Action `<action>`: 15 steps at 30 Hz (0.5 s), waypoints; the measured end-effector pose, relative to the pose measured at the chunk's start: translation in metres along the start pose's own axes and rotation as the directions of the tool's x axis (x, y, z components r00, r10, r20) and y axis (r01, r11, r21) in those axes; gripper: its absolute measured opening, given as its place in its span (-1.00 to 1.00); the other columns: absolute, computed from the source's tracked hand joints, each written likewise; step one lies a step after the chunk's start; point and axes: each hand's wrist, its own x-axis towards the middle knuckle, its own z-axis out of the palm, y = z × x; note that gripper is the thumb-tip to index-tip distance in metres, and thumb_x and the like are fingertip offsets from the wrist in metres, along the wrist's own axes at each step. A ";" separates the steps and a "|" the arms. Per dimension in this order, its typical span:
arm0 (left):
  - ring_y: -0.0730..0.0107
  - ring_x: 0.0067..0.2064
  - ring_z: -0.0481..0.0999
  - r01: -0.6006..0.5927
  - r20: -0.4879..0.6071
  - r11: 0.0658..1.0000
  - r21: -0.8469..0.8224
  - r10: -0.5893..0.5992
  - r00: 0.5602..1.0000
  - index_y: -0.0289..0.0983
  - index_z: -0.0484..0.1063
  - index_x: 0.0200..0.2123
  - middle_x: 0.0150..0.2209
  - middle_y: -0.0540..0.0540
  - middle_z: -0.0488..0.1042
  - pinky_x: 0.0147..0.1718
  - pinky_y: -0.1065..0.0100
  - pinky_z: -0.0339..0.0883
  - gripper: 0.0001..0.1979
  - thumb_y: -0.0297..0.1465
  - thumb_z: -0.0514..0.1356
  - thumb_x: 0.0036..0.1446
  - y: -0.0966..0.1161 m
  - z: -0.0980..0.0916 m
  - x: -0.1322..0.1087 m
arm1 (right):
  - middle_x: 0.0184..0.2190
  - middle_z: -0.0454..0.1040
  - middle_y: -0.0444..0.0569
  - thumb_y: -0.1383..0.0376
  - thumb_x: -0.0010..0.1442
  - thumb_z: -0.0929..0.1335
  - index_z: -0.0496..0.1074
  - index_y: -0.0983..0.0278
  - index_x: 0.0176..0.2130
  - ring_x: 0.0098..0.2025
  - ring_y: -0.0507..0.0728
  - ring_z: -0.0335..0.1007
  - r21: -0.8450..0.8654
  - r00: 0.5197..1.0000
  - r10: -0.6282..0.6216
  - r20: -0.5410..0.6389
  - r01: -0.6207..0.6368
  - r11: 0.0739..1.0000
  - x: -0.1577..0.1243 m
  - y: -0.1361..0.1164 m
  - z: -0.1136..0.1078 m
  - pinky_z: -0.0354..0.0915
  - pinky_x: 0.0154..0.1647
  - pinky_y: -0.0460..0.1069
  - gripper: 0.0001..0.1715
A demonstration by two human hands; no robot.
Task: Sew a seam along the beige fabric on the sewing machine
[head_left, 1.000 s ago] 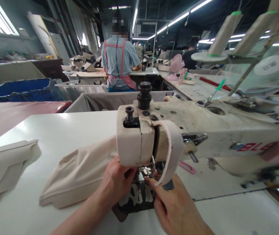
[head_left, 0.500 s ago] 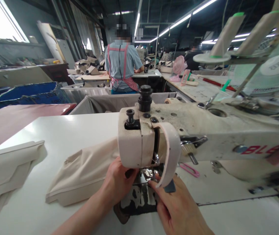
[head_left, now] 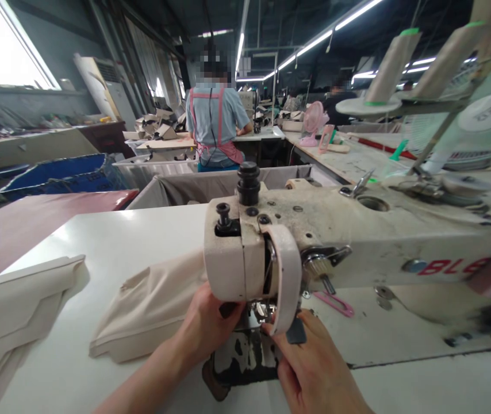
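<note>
Slender, bare left forearm (head_left: 142,382) and left hand (head_left: 208,325), plus a bare right hand (head_left: 314,362) with short fingernails.

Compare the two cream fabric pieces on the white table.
The far-left piece lies flat and smooth; the machine-side piece is wrinkled. The far-left piece stands apart; the machine-side piece runs behind the sewing machine head, beside the left hand. Both are cream cloth.

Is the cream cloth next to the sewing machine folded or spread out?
Folded: the cloth lies doubled over on the white table.
</note>
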 end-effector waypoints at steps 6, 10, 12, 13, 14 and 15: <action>0.31 -0.47 0.55 0.053 0.040 0.998 -0.039 -0.052 0.998 -0.28 0.54 -0.50 -0.50 -0.10 0.58 -0.46 0.42 0.45 -0.83 -0.44 0.14 0.00 -0.001 -0.002 0.001 | -0.11 0.40 0.08 0.55 0.02 0.21 0.41 0.30 0.01 -0.04 0.27 0.19 0.003 1.000 0.001 0.021 -0.001 1.000 -0.001 -0.001 -0.001 0.18 0.03 0.16 -0.43; 0.33 -0.46 0.54 0.089 0.078 0.994 -0.063 -0.084 0.993 -0.28 0.52 -0.53 -0.52 -0.08 0.57 -0.40 0.41 0.45 -0.85 -0.49 0.14 -0.04 0.002 -0.004 0.002 | -0.05 0.39 0.08 0.54 0.03 0.23 0.40 0.30 0.04 0.02 0.27 0.18 -0.061 0.998 -0.004 0.057 0.008 0.998 -0.001 -0.004 -0.005 0.18 0.09 0.14 -0.43; 0.33 -0.46 0.54 0.116 0.100 0.991 -0.073 -0.108 0.989 -0.28 0.52 -0.53 -0.53 -0.08 0.56 -0.39 0.42 0.45 -0.86 -0.47 0.15 -0.03 0.000 -0.004 0.001 | -0.02 0.39 0.08 0.54 0.03 0.23 0.39 0.30 0.04 0.05 0.27 0.19 -0.081 0.998 -0.004 0.057 0.008 0.997 -0.002 -0.003 -0.005 0.18 0.11 0.15 -0.42; 0.33 -0.46 0.54 0.132 0.114 0.988 -0.078 -0.123 0.986 -0.28 0.52 -0.52 -0.54 -0.07 0.55 -0.41 0.43 0.45 -0.87 -0.46 0.16 -0.03 -0.001 -0.005 0.001 | -0.01 0.39 0.09 0.54 0.02 0.24 0.39 0.30 0.04 0.05 0.27 0.20 -0.091 0.998 -0.002 0.059 0.008 0.996 -0.003 -0.002 -0.004 0.18 0.12 0.16 -0.42; 0.33 -0.47 0.54 0.149 0.130 0.986 -0.081 -0.138 0.982 -0.27 0.52 -0.51 -0.55 -0.06 0.54 -0.43 0.44 0.45 -0.88 -0.45 0.18 -0.04 -0.001 -0.007 0.001 | -0.01 0.39 0.09 0.54 0.02 0.24 0.39 0.30 0.04 0.05 0.28 0.21 -0.102 0.998 -0.001 0.060 0.008 0.995 -0.004 0.000 -0.003 0.19 0.12 0.17 -0.42; 0.33 -0.47 0.53 0.165 0.140 0.983 -0.082 -0.153 0.978 -0.27 0.52 -0.50 -0.56 -0.05 0.54 -0.44 0.45 0.44 -0.90 -0.44 0.19 -0.05 -0.002 -0.009 0.002 | -0.01 0.40 0.10 0.54 0.01 0.25 0.39 0.29 0.04 0.05 0.29 0.22 -0.114 0.998 -0.008 0.065 0.015 0.993 -0.005 0.002 -0.002 0.20 0.11 0.18 -0.41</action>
